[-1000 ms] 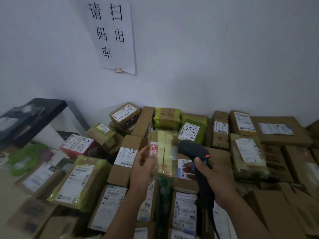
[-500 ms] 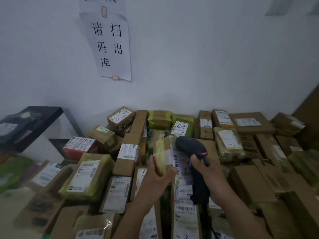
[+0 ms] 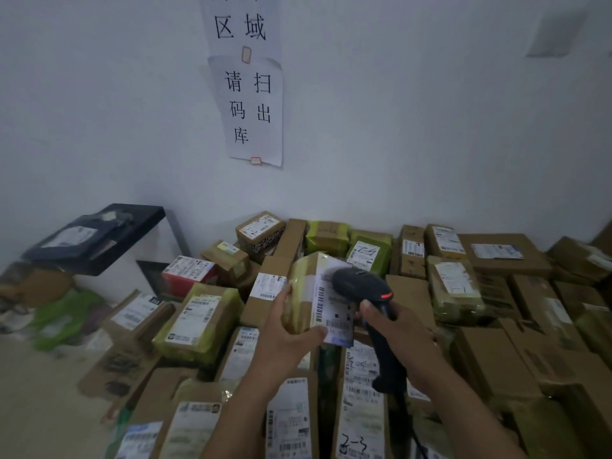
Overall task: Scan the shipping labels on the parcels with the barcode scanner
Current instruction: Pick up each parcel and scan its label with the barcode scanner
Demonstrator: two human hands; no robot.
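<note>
My left hand (image 3: 286, 336) grips a small cardboard parcel (image 3: 303, 293) wrapped in yellowish tape, lifted above the pile at the centre. Its white shipping label (image 3: 331, 309) with barcodes faces right and up. My right hand (image 3: 397, 339) holds the handle of a black barcode scanner (image 3: 362, 286) with an orange mark. The scanner's head sits right over the label's upper part and covers some of it. A cable hangs from the handle's bottom.
Many labelled cardboard parcels (image 3: 496, 256) cover the floor against the white wall. A black shelf (image 3: 132, 217) with a dark bag stands at the left, green bags (image 3: 63, 319) below it. Paper signs (image 3: 253, 111) hang on the wall.
My left hand has turned the parcel so its label faces the scanner. The scanner head moved in over the label. The view tilted upward, showing more wall.
</note>
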